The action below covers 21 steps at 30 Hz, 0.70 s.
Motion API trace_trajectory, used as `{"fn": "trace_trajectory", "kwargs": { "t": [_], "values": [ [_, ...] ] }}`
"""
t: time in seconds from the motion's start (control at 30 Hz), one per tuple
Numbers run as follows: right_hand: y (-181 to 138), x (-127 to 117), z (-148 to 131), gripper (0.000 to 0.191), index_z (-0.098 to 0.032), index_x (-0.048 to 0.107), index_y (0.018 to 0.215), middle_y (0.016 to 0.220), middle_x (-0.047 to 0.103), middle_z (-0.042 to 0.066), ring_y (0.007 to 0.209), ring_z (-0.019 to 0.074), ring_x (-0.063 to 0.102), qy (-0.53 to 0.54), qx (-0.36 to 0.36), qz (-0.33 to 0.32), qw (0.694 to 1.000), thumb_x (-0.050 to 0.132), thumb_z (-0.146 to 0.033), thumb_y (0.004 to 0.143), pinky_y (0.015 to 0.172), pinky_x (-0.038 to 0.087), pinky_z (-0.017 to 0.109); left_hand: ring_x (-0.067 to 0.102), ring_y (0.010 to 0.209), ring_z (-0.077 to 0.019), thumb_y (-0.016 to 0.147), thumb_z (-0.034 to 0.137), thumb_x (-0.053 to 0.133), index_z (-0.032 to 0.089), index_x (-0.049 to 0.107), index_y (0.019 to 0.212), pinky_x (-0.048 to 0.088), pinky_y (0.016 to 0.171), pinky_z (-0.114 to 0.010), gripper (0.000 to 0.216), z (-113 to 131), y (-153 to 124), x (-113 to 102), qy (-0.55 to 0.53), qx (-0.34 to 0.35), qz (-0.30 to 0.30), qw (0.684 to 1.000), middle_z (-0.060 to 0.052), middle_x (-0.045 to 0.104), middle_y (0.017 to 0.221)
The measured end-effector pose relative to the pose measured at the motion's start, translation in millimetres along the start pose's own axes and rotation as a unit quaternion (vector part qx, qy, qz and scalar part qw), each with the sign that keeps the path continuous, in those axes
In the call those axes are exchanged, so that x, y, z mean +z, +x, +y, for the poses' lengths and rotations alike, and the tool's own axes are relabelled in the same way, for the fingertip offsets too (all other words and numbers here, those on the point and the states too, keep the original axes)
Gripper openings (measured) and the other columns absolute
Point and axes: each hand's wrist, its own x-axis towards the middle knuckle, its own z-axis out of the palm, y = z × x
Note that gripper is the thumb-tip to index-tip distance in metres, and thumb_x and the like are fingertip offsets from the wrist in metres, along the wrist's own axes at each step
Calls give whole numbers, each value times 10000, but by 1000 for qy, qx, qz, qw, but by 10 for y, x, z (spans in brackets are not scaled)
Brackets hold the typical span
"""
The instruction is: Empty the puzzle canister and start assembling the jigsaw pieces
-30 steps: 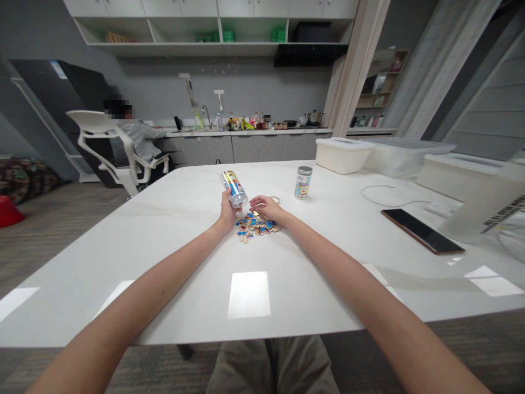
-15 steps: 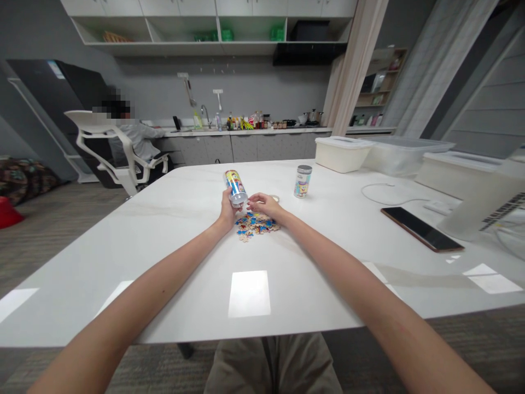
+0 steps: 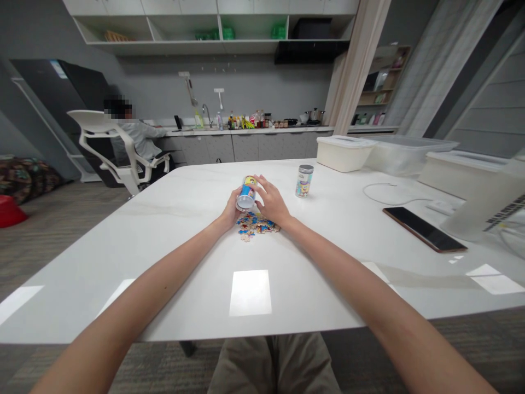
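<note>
A clear plastic jar with a colourful cartoon wrapper (image 3: 247, 192) is tilted just above the table, its clear end towards me. My left hand (image 3: 232, 210) is closed round its left side. My right hand (image 3: 271, 202) has its fingers bent over the jar's right side and top, touching it. Below both hands lies a loose pile of jigsaw puzzle pieces (image 3: 256, 224), blue, red and plain wood-coloured, partly covered by the right hand. A second jar with a grey lid (image 3: 304, 181) stands upright to the right of my right hand.
A dark phone (image 3: 424, 229) and a white cable (image 3: 381, 192) lie on the white table (image 3: 176, 273) at the right. Lidded boxes (image 3: 344, 154) stand at the back right. A person (image 3: 137, 139) sits in a white chair beyond the table's left side.
The jar has moved slightly right and turned in my left hand. My right hand has risen from beside the jar's near end onto its side. The puzzle pile stays put.
</note>
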Motion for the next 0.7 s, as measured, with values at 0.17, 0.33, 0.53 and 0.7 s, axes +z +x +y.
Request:
{"fn": "trace_trajectory", "kwargs": {
  "t": [0.17,0.33,0.53,0.7],
  "values": [
    [-22,35,111,584,-175,424,1321,1452,453,149,1396,291,346,12,4,9,1000,617,-223,773,1089,345,497,374,406,-94,827,592,483,180,593,647,284,416,-247,462,-21,31,-50,67,-2,-51,996,12,491,479],
    [-35,86,88,537,-141,442,1270,1248,605,167,1172,289,556,9,40,28,999,630,-334,805,970,439,441,361,393,-104,847,668,338,196,516,531,301,436,-252,596,-24,34,-53,134,3,-67,989,6,421,414],
    [-30,79,14,510,-137,489,1141,1040,642,154,974,300,592,-39,104,52,992,569,-539,839,829,458,435,338,400,-105,809,703,367,185,567,506,307,458,-250,632,-10,21,-58,168,29,-52,984,16,370,391],
    [-42,84,1,499,-146,497,1093,1001,622,135,946,286,576,-77,123,41,989,588,-554,822,811,434,400,298,418,-111,841,668,358,201,537,465,295,482,-266,626,-6,-6,-38,191,114,7,975,19,338,400]
  ]
}}
